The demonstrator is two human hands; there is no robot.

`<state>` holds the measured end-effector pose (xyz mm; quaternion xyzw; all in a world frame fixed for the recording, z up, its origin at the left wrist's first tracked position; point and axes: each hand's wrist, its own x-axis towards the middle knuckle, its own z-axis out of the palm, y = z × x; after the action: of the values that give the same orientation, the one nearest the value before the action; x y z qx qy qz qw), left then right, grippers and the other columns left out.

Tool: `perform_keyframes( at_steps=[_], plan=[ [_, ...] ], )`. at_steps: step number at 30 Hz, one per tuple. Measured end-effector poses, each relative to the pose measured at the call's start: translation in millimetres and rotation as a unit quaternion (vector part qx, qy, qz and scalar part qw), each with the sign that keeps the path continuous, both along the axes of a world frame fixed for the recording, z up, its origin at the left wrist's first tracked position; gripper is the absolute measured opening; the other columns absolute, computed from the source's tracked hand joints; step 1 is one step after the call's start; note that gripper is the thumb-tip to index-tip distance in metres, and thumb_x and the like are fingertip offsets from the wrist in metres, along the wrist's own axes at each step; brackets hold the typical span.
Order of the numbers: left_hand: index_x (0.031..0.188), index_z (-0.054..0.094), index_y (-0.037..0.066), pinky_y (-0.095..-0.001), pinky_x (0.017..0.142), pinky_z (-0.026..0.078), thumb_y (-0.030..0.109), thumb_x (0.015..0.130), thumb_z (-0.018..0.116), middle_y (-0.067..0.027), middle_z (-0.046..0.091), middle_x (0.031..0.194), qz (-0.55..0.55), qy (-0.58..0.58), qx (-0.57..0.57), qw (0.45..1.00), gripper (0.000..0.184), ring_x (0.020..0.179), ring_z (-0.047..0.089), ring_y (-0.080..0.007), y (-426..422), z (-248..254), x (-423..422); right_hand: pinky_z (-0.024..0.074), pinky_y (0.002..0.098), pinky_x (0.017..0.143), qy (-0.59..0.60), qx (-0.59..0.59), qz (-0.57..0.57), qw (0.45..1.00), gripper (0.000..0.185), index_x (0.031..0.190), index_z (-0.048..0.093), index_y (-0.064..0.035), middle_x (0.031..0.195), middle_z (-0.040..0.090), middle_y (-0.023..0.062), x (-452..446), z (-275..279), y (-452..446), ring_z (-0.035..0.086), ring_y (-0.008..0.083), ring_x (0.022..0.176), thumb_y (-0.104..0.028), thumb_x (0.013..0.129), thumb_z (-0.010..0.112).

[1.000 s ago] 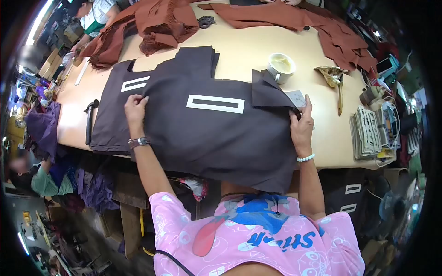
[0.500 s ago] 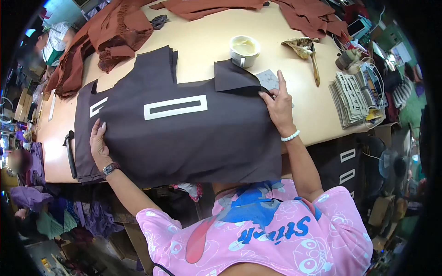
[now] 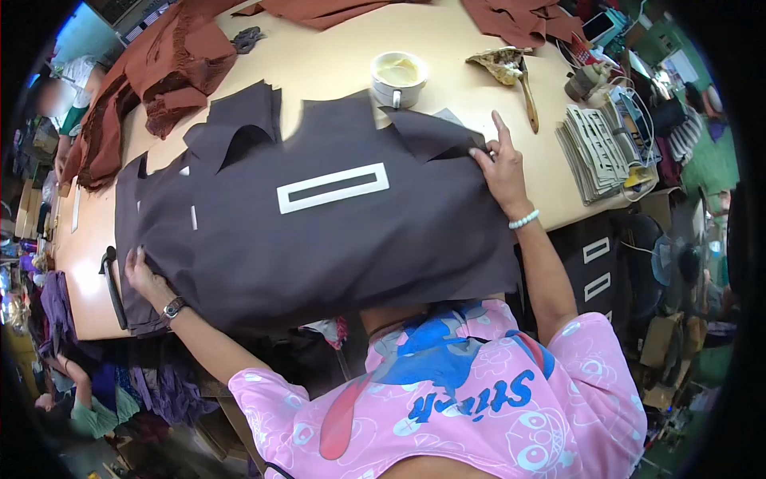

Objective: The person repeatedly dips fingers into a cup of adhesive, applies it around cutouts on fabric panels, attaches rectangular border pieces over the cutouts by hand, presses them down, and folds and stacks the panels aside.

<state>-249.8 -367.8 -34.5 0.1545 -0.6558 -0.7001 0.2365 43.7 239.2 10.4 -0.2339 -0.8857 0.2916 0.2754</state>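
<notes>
A dark garment panel (image 3: 335, 247) with a white rectangular frame-shaped patch (image 3: 333, 188) stretches between my hands, its near edge hanging over the table's front edge. My right hand (image 3: 503, 174) grips its upper right corner, one finger pointing up. At the lower left, my left hand (image 3: 148, 279) is closed on the panel's left side, the thumb partly hidden. Beneath lies a stack of similar dark pieces (image 3: 128, 203), with bits of white patch showing between folds. The panel's far edge curls up in places.
Beyond the panel stand a white cup of pale paste (image 3: 399, 80) and a brush (image 3: 530, 104) beside a crumpled, stained piece (image 3: 499, 64). Stacked white-grey pieces (image 3: 594, 156) sit at the right. Rust-brown fabric (image 3: 179, 68) covers the far left; a black handle-like object (image 3: 112, 287) lies near left.
The dark panel has shifted right and its far edge has lifted into folds. My right hand moved slightly right, my left hand down and left. The view has shifted a little.
</notes>
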Motion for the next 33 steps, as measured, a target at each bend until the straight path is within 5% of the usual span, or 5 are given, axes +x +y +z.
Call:
perform_keyframes(
  at_steps=[5,12,15,22,33],
  plan=[
    [0.103,0.067,0.004,-0.0317,0.068,0.049,0.021,0.086,0.058,-0.0131,0.068,0.079,0.159,0.053,-0.471,0.866,0.026,0.072,0.064,-0.0238,-79.9,-21.8,-16.0,0.0485,0.0417,0.063,-0.037,0.111,-0.025,0.993,0.074,0.138,0.027,-0.0056,0.071,0.062,0.0143,-12.8,-8.6,36.7,0.062,0.0345,0.066,-0.009,0.076,0.066],
    [0.129,0.037,-0.014,-0.0364,0.105,0.03,0.061,0.069,0.063,-0.0296,0.041,0.132,-0.116,-0.247,-0.505,0.819,0.099,0.127,0.038,-0.0349,-9.5,52.2,15.0,0.0489,0.0448,0.067,-0.115,0.11,-0.074,0.985,0.08,0.138,0.025,-0.0022,0.076,0.063,0.0204,-22.4,5.3,3.6,0.063,0.0366,0.072,-0.012,0.071,0.068],
    [0.132,0.034,-0.013,-0.0344,0.105,0.03,0.062,0.071,0.061,-0.0303,0.037,0.135,-0.103,-0.295,-0.601,0.736,0.1,0.128,0.036,-0.0364,-14.3,46.8,11.4,0.0494,0.0449,0.07,-0.127,0.053,-0.07,0.988,0.082,0.137,0.024,-0.0006,0.077,0.063,0.0212,-24.3,4.5,3.6,0.063,0.0378,0.076,-0.011,0.069,0.068],
    [0.141,0.033,0.013,-0.074,0.094,0.016,0.066,0.079,0.047,-0.0175,0.026,0.146,-0.056,-0.33,-0.689,0.642,0.082,0.132,0.03,-0.036,46.7,47.4,41.9,0.0498,0.0442,0.074,-0.118,0.013,-0.088,0.989,0.084,0.138,0.021,0.0003,0.08,0.063,0.0233,-21.1,11.6,-11.3,0.063,0.0397,0.08,-0.009,0.069,0.068],
    [0.141,0.03,0.01,-0.0656,0.1,0.023,0.062,0.086,0.04,-0.0178,0.024,0.147,0.0,-0.293,-0.701,0.65,0.076,0.134,0.026,-0.0364,54.6,30.3,20.6,0.0463,0.0416,0.084,-0.024,0.016,-0.027,0.999,0.088,0.138,0.019,-0.0004,0.095,0.061,0.0287,22.1,-11.9,77.5,0.061,0.0399,0.093,-0.002,0.067,0.071]
  ],
)
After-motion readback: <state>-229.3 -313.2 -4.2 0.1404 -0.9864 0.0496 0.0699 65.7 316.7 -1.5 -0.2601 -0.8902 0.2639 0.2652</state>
